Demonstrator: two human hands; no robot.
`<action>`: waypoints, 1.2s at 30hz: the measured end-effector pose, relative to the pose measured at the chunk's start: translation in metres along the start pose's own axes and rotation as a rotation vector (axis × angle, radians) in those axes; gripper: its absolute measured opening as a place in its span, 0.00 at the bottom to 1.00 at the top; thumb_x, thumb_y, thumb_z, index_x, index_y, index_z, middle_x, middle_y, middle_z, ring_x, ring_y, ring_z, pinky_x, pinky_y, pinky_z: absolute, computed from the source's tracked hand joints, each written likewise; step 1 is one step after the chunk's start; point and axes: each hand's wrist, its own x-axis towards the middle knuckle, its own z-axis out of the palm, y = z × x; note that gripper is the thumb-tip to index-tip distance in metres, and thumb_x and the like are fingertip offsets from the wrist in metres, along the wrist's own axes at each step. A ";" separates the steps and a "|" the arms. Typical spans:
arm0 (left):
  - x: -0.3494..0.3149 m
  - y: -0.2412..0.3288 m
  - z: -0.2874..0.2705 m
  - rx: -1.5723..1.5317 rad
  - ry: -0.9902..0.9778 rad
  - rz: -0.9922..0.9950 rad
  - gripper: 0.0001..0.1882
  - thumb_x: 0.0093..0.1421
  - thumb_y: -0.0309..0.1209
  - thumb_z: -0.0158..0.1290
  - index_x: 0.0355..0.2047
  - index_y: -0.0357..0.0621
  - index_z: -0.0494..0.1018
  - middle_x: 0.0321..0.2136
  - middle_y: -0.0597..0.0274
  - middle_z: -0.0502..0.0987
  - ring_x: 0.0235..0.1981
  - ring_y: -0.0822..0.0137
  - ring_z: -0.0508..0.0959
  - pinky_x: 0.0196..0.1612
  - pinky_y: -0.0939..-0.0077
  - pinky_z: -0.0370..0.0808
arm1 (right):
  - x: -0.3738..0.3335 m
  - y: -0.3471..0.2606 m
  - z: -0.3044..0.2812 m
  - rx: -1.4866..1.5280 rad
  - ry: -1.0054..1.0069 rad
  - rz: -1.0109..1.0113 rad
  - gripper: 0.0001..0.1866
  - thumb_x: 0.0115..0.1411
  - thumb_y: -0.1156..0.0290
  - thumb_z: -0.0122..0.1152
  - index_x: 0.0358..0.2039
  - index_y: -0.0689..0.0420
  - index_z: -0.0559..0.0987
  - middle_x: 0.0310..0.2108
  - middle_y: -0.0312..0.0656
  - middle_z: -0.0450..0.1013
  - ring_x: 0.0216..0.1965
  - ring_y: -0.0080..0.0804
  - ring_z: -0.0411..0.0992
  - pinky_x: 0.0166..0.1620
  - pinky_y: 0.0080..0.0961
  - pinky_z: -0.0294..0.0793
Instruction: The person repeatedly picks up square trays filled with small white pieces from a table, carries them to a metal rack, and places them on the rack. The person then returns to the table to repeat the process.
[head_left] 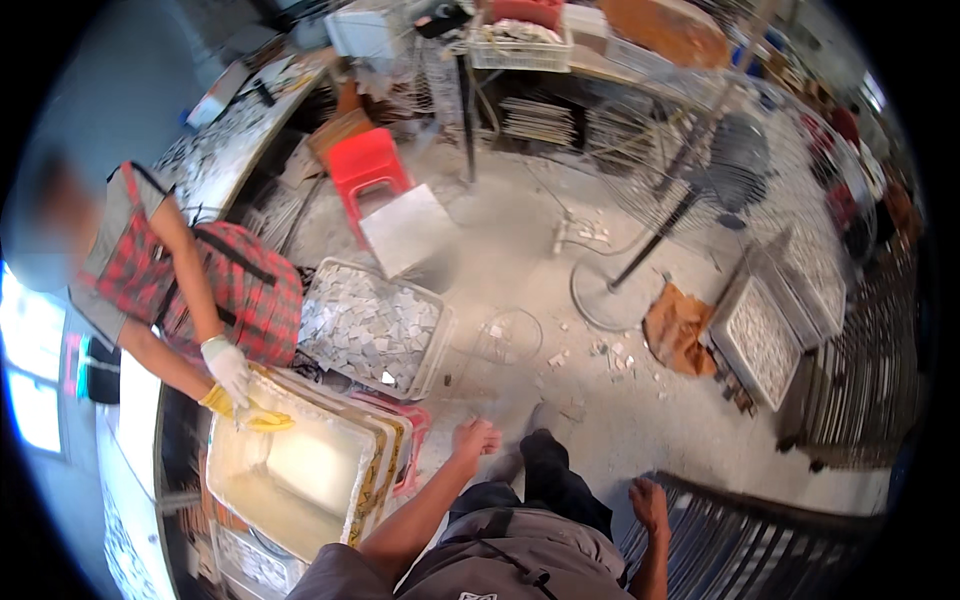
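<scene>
My left hand (477, 438) is held out in front of my body with its fingers curled in, and nothing shows in it. To its left stands a deep cream plastic tub (375, 480) with yellow tape along its rim and pale liquid or residue inside; hand and tub are apart. My right hand (650, 503) hangs at my side beside a dark slatted metal rack (740, 540). Its fingers are loosely bent and partly apart, with no object visible in them. Both of my feet are on the floor between the tub and the rack.
At left a co-worker in a red checked apron (255, 280) reaches gloved hands (232, 375) over the tub. Nearby are a crate of tile pieces (375, 325), a red stool (365, 165), a standing fan (735, 170), another crate (755, 335) and brown cloth (682, 328). Scraps litter the floor.
</scene>
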 end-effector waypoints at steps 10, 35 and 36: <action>0.002 0.026 0.005 -0.326 0.267 0.086 0.11 0.50 0.31 0.42 0.28 0.34 0.66 0.19 0.54 0.72 0.15 0.69 0.71 0.17 0.81 0.68 | 0.210 -0.122 -0.008 -0.084 -0.216 -0.417 0.09 0.46 0.73 0.49 0.27 0.63 0.73 0.22 0.50 0.69 0.24 0.36 0.70 0.29 0.24 0.67; 0.206 0.228 -0.100 -0.512 0.497 0.203 0.12 0.52 0.35 0.41 0.28 0.37 0.65 0.18 0.58 0.71 0.15 0.72 0.69 0.17 0.81 0.67 | 0.442 -0.348 0.141 0.227 -0.519 -0.088 0.14 0.49 0.69 0.48 0.33 0.66 0.71 0.25 0.41 0.70 0.24 0.24 0.68 0.27 0.17 0.66; 0.210 0.225 -0.104 -0.501 0.519 0.192 0.13 0.53 0.37 0.41 0.29 0.38 0.64 0.19 0.59 0.71 0.16 0.72 0.70 0.18 0.81 0.68 | 0.456 -0.345 0.145 0.264 -0.523 -0.040 0.14 0.50 0.68 0.49 0.33 0.66 0.70 0.25 0.40 0.69 0.24 0.24 0.68 0.26 0.17 0.66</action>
